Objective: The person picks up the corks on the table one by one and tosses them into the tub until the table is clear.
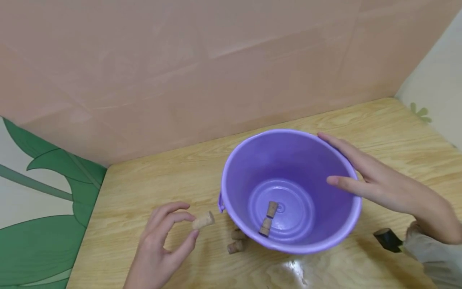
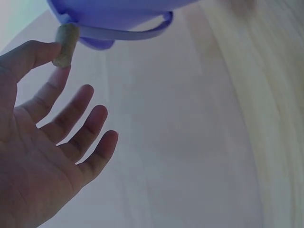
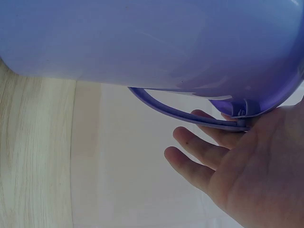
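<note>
Between thumb and index finger, my left hand (image 1: 159, 241) pinches a pale cork (image 1: 203, 220), held up left of a purple bucket (image 1: 288, 154). The left wrist view shows the cork (image 2: 66, 45) at the fingertips, with the other fingers spread and the bucket behind. My right hand (image 1: 375, 182) holds the bucket's right rim, thumb over the inside and fingers along the outside. In the right wrist view, those fingers lie by the handle (image 3: 190, 115). Two corks (image 1: 272, 209) lie on the bucket's floor.
A few more corks (image 1: 236, 246) lie on the wooden table (image 1: 162, 180) by the bucket's lower left, partly hidden by it. A dark, blunt-ended object (image 1: 388, 239) is near my right sleeve (image 1: 436, 257). A pinkish wall (image 1: 180, 80) rises behind the table.
</note>
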`<move>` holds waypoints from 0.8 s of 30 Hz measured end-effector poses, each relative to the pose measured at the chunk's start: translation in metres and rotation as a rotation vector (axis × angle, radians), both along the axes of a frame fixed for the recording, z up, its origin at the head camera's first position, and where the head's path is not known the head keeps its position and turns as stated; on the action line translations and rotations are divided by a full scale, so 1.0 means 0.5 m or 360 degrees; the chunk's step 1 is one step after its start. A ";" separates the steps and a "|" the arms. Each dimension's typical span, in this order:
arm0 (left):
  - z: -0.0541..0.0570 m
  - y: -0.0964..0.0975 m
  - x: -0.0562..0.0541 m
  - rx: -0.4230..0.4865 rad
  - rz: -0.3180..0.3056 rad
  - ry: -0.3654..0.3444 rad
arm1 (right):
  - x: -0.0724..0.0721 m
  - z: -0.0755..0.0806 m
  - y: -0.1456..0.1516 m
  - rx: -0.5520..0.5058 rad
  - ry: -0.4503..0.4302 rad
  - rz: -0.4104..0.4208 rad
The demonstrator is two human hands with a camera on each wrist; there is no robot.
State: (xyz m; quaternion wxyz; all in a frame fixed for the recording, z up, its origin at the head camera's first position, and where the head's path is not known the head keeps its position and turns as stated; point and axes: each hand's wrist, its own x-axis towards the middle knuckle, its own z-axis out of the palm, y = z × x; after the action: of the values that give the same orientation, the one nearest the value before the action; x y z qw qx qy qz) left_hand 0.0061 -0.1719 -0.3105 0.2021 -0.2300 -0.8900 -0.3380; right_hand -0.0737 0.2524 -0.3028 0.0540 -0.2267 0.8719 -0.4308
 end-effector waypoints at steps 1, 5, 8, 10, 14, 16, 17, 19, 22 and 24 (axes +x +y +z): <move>0.003 0.003 0.000 0.0017 -0.0022 0.0031 | 0.000 0.000 0.000 -0.0002 -0.0001 0.0002; 0.017 0.016 -0.001 0.0068 -0.0066 0.0106 | -0.001 -0.001 0.000 -0.0010 0.0008 0.0005; 0.025 0.027 -0.005 0.0087 -0.0082 0.0147 | -0.002 -0.002 0.000 -0.0013 0.0016 0.0010; 0.029 0.035 -0.009 0.0097 -0.0084 0.0163 | -0.003 -0.003 0.000 -0.0014 0.0016 0.0014; 0.036 0.045 -0.016 0.0136 -0.0089 0.0205 | -0.003 -0.004 0.002 -0.0010 0.0007 0.0008; 0.038 0.048 -0.018 0.0155 -0.0089 0.0221 | -0.003 -0.004 0.002 -0.0007 0.0002 0.0001; 0.040 0.049 -0.019 0.0165 -0.0090 0.0230 | -0.003 -0.004 0.003 -0.0007 0.0002 0.0000; 0.043 0.052 -0.020 0.0187 -0.0089 0.0242 | -0.003 -0.004 0.003 -0.0009 0.0002 0.0000; 0.047 0.058 -0.022 0.0209 -0.0083 0.0229 | -0.002 -0.004 0.003 -0.0011 0.0001 0.0000; 0.047 0.064 -0.024 0.0215 -0.0090 0.0214 | -0.002 -0.004 0.002 -0.0010 0.0000 0.0004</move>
State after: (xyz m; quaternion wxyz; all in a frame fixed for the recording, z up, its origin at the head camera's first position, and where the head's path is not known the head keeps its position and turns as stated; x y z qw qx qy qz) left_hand -0.0061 -0.1398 -0.2868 0.2668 -0.2631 -0.8428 -0.3865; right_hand -0.0749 0.2535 -0.3048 0.0538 -0.2279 0.8702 -0.4335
